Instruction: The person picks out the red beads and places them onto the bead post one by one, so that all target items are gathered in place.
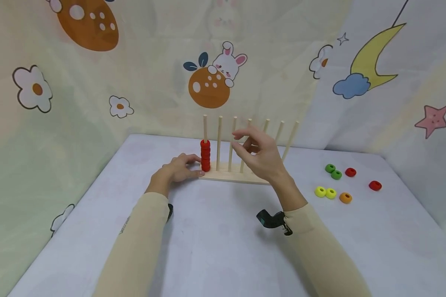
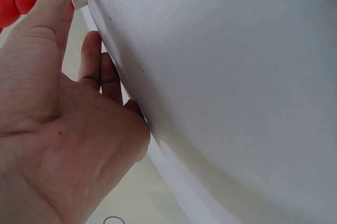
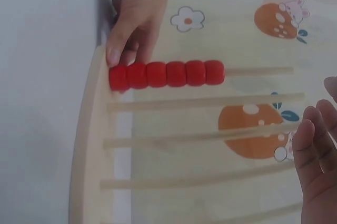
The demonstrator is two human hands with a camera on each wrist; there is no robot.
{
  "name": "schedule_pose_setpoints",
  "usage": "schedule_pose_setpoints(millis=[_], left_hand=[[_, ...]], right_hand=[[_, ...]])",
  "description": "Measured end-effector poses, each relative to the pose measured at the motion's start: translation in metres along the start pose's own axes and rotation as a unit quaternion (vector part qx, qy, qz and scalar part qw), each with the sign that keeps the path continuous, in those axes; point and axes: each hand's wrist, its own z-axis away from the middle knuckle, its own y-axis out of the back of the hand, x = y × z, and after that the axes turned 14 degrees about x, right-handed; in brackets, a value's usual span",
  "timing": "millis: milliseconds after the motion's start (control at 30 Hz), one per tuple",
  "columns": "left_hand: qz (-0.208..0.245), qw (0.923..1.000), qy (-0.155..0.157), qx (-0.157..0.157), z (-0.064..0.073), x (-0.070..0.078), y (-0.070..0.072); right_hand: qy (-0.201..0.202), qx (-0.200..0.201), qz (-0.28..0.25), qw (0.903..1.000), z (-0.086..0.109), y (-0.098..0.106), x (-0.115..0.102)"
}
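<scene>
A wooden peg rack (image 1: 235, 176) with several upright pegs stands toward the back of the table. Several red beads (image 1: 205, 156) are stacked on its leftmost peg. My left hand (image 1: 178, 168) grips the rack's left end, its thumb at the front edge beside the lowest bead; the left wrist view shows the other fingers relaxed by the tabletop. Raised in front of the middle pegs, my right hand (image 1: 258, 152) has thumb and fingers apart and curved, with nothing between them. In the right wrist view its fingertips (image 3: 304, 133) overlap the upper end of a bare peg (image 3: 205, 135).
Loose beads lie on the right of the table: two green beads (image 1: 333, 171), two yellow beads (image 1: 325, 192), an orange bead (image 1: 345, 198), and two red ones, one being the far-right red bead (image 1: 375, 185). A printed cloth (image 1: 156, 82) hangs behind the table.
</scene>
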Motion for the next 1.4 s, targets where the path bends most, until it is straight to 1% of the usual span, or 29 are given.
schedule_pose_setpoints(millis=[167, 267, 367, 500, 600, 767, 933, 1033, 1200, 1333, 1400], left_hand=[[-0.01, 0.9999, -0.004, -0.001, -0.001, 0.0, 0.0], [-0.011, 0.9999, -0.006, 0.002, -0.002, -0.001, 0.0], [-0.01, 0.9999, -0.009, -0.003, -0.003, -0.003, 0.0], [-0.012, 0.9999, -0.008, -0.003, -0.002, -0.005, 0.002], [-0.005, 0.9999, -0.009, -0.004, -0.002, -0.005, 0.003], [0.004, 0.9999, -0.01, -0.008, -0.004, -0.005, 0.001], [0.002, 0.9997, -0.021, -0.008, -0.004, -0.003, -0.001], [0.001, 0.9997, -0.023, -0.009, -0.003, -0.003, -0.001], [-0.007, 0.9998, -0.018, -0.01, -0.003, -0.002, 0.0], [-0.01, 0.9998, -0.015, -0.009, -0.003, -0.003, 0.001], [-0.008, 0.9998, -0.015, -0.01, -0.002, -0.003, 0.001]], right_hand=[[-0.003, -0.003, -0.01, 0.9999, 0.009, 0.016, 0.026], [-0.004, -0.006, -0.017, 0.9998, 0.014, 0.025, 0.033], [-0.001, -0.004, -0.018, 0.9998, 0.018, 0.033, 0.038], [-0.001, 0.0, -0.004, 1.0, 0.02, 0.041, 0.041], [-0.004, -0.001, 0.011, 0.9999, 0.021, 0.047, 0.043], [-0.015, 0.0, 0.033, 0.9994, 0.025, 0.064, 0.047], [-0.026, 0.003, 0.065, 0.9975, 0.032, 0.08, 0.048], [-0.022, 0.004, 0.093, 0.9954, 0.035, 0.087, 0.041], [-0.019, 0.007, 0.119, 0.9926, 0.035, 0.098, 0.025], [-0.01, 0.007, 0.123, 0.9923, 0.04, 0.113, 0.039], [-0.006, 0.008, 0.134, 0.991, 0.041, 0.12, 0.041]])
